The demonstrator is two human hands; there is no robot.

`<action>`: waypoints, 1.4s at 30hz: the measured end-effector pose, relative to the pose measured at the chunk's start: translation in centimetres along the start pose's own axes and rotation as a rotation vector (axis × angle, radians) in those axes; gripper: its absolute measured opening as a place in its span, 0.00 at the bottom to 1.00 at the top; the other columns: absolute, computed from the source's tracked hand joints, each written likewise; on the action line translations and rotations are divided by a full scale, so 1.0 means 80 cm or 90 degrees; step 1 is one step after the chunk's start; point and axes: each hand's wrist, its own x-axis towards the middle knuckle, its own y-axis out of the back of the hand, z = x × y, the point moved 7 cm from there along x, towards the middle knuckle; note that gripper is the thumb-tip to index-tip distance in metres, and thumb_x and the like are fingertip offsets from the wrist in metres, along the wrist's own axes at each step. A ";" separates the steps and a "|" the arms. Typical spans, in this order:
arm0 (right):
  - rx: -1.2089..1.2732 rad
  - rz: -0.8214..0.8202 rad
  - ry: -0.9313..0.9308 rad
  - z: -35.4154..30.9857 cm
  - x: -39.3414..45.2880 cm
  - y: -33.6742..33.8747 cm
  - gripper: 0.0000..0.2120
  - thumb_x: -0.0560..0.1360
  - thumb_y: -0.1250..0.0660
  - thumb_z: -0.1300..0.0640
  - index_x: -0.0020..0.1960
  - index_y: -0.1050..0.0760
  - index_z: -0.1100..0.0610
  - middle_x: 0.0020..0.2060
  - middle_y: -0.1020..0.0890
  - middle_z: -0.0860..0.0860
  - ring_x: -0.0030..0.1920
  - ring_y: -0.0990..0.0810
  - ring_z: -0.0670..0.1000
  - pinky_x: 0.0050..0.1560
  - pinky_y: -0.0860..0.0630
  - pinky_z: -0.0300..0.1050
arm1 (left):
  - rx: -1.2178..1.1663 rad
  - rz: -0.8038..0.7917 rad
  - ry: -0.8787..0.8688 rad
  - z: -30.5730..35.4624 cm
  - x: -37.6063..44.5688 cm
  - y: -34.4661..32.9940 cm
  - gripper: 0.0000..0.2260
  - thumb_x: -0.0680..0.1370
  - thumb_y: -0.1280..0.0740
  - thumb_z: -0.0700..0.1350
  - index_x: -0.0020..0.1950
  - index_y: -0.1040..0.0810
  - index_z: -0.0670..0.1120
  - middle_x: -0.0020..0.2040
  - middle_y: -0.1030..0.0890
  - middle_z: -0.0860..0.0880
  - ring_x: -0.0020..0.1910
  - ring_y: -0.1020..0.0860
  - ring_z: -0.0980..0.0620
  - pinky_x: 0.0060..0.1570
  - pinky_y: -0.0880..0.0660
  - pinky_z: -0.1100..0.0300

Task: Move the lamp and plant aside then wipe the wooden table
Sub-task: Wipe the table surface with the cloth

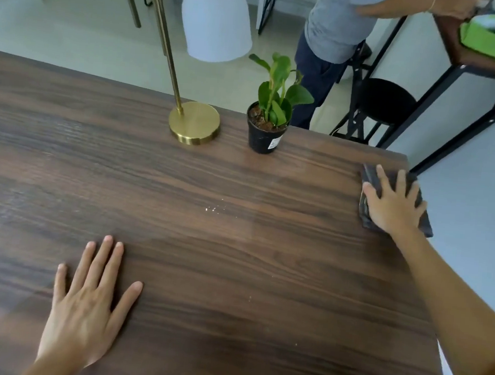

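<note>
Nearest, the left hand [89, 305] lies spread flat on the wooden worktop [205, 258], likely bracing. Farther right, the right hand [393, 201], fingers splayed, presses a dark cloth [422, 222] at the corner, ready to wipe. Lamp [194, 122] and plant [267, 121] stand at the far edge, crumbs [213, 209] between.

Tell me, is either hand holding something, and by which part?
The right hand presses flat on top of a dark cloth at the table's far right corner. The left hand lies flat, empty.
</note>
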 end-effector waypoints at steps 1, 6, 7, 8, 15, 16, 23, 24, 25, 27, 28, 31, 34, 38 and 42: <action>0.024 -0.003 -0.054 -0.014 0.027 0.006 0.30 0.78 0.58 0.32 0.78 0.56 0.37 0.80 0.57 0.52 0.79 0.60 0.63 0.73 0.59 0.72 | 0.006 0.002 0.001 0.000 -0.001 -0.001 0.35 0.76 0.58 0.67 0.77 0.44 0.48 0.78 0.45 0.51 0.77 0.50 0.51 0.71 0.47 0.40; 0.000 -0.049 0.088 -0.164 0.010 -0.025 0.29 0.80 0.59 0.34 0.79 0.59 0.39 0.80 0.59 0.54 0.78 0.62 0.63 0.74 0.63 0.70 | 0.028 -0.001 0.001 -0.004 -0.002 -0.003 0.35 0.76 0.58 0.67 0.78 0.46 0.48 0.79 0.47 0.51 0.78 0.52 0.50 0.72 0.49 0.40; -0.003 -0.056 0.133 -0.182 -0.023 -0.038 0.29 0.80 0.59 0.35 0.79 0.60 0.39 0.80 0.59 0.54 0.79 0.62 0.62 0.74 0.63 0.69 | 0.027 0.000 0.000 -0.004 -0.002 -0.003 0.35 0.76 0.58 0.67 0.78 0.46 0.48 0.79 0.47 0.51 0.78 0.52 0.50 0.72 0.49 0.40; -0.010 -0.054 0.179 -0.191 -0.062 -0.048 0.29 0.80 0.60 0.35 0.78 0.60 0.38 0.80 0.59 0.53 0.79 0.61 0.62 0.75 0.63 0.68 | 0.023 0.002 -0.001 -0.003 -0.002 -0.003 0.35 0.76 0.58 0.67 0.78 0.47 0.48 0.79 0.48 0.51 0.78 0.53 0.51 0.73 0.50 0.40; -0.087 -0.072 0.452 -0.064 -0.295 -0.072 0.28 0.78 0.62 0.31 0.76 0.59 0.32 0.80 0.57 0.43 0.79 0.63 0.54 0.76 0.56 0.66 | -0.121 0.018 -0.027 -0.021 -0.003 0.005 0.38 0.73 0.58 0.71 0.78 0.48 0.51 0.79 0.53 0.56 0.77 0.59 0.57 0.74 0.57 0.45; -0.097 -0.054 0.370 -0.041 -0.264 -0.062 0.29 0.76 0.64 0.28 0.76 0.60 0.31 0.80 0.58 0.44 0.79 0.63 0.55 0.75 0.56 0.68 | -0.120 0.027 -0.022 -0.032 -0.005 0.010 0.38 0.73 0.57 0.70 0.78 0.47 0.51 0.79 0.53 0.55 0.77 0.58 0.57 0.74 0.56 0.44; 0.004 -0.022 -0.039 -0.194 -0.103 -0.038 0.33 0.77 0.61 0.31 0.79 0.59 0.41 0.80 0.59 0.56 0.77 0.61 0.68 0.70 0.60 0.76 | -0.028 0.063 0.085 -0.138 -0.014 0.023 0.36 0.74 0.54 0.65 0.75 0.39 0.44 0.78 0.42 0.45 0.77 0.47 0.46 0.69 0.48 0.34; -0.008 -0.034 0.024 -0.245 -0.118 -0.052 0.33 0.77 0.60 0.32 0.79 0.59 0.41 0.80 0.60 0.56 0.77 0.62 0.68 0.70 0.61 0.76 | -0.025 0.063 0.086 -0.142 -0.013 0.022 0.36 0.75 0.55 0.66 0.76 0.40 0.45 0.78 0.42 0.45 0.77 0.48 0.47 0.69 0.49 0.34; -0.021 -0.046 0.099 -0.293 -0.147 -0.069 0.32 0.78 0.60 0.33 0.79 0.60 0.41 0.80 0.60 0.55 0.77 0.63 0.67 0.71 0.62 0.75 | -0.026 0.063 0.084 -0.144 -0.012 0.021 0.36 0.75 0.55 0.66 0.76 0.41 0.45 0.78 0.43 0.46 0.77 0.49 0.47 0.69 0.50 0.35; -0.026 -0.061 0.286 -0.358 -0.232 -0.100 0.30 0.79 0.57 0.35 0.79 0.58 0.40 0.80 0.58 0.54 0.78 0.62 0.65 0.72 0.63 0.73 | -0.028 0.061 0.081 -0.143 -0.013 0.017 0.36 0.75 0.56 0.67 0.77 0.43 0.47 0.79 0.45 0.47 0.78 0.51 0.49 0.70 0.51 0.36; -0.024 -0.056 0.384 -0.367 -0.283 -0.109 0.29 0.80 0.55 0.36 0.79 0.56 0.40 0.80 0.56 0.53 0.79 0.61 0.64 0.73 0.61 0.72 | -0.027 0.062 0.080 -0.143 -0.013 0.016 0.36 0.75 0.57 0.67 0.77 0.44 0.47 0.79 0.46 0.48 0.78 0.52 0.49 0.71 0.52 0.36; -0.022 -0.066 0.576 -0.298 -0.380 -0.112 0.27 0.81 0.53 0.37 0.78 0.52 0.36 0.80 0.53 0.47 0.80 0.60 0.56 0.76 0.60 0.65 | -0.034 0.070 0.081 -0.144 -0.013 0.016 0.36 0.75 0.57 0.67 0.77 0.45 0.48 0.79 0.47 0.49 0.78 0.53 0.50 0.72 0.52 0.37; -0.078 -0.044 0.413 -0.179 -0.326 -0.089 0.27 0.78 0.59 0.32 0.76 0.58 0.31 0.80 0.57 0.43 0.80 0.61 0.55 0.75 0.56 0.68 | -0.042 0.074 0.083 -0.142 -0.012 0.018 0.35 0.76 0.55 0.66 0.77 0.44 0.47 0.79 0.45 0.48 0.78 0.51 0.48 0.71 0.50 0.37; -0.012 -0.021 -0.016 -0.166 -0.183 -0.053 0.31 0.77 0.61 0.30 0.78 0.59 0.35 0.81 0.57 0.51 0.78 0.61 0.64 0.72 0.59 0.74 | -0.026 0.064 0.084 -0.141 -0.011 0.018 0.34 0.76 0.54 0.65 0.78 0.46 0.48 0.79 0.46 0.48 0.78 0.52 0.48 0.72 0.52 0.38; -0.015 -0.048 0.094 -0.351 -0.174 -0.086 0.30 0.79 0.61 0.33 0.79 0.60 0.39 0.80 0.59 0.55 0.78 0.62 0.66 0.71 0.63 0.75 | -0.021 0.064 0.080 -0.143 -0.011 0.019 0.33 0.77 0.55 0.64 0.78 0.49 0.48 0.79 0.49 0.49 0.78 0.54 0.48 0.73 0.54 0.39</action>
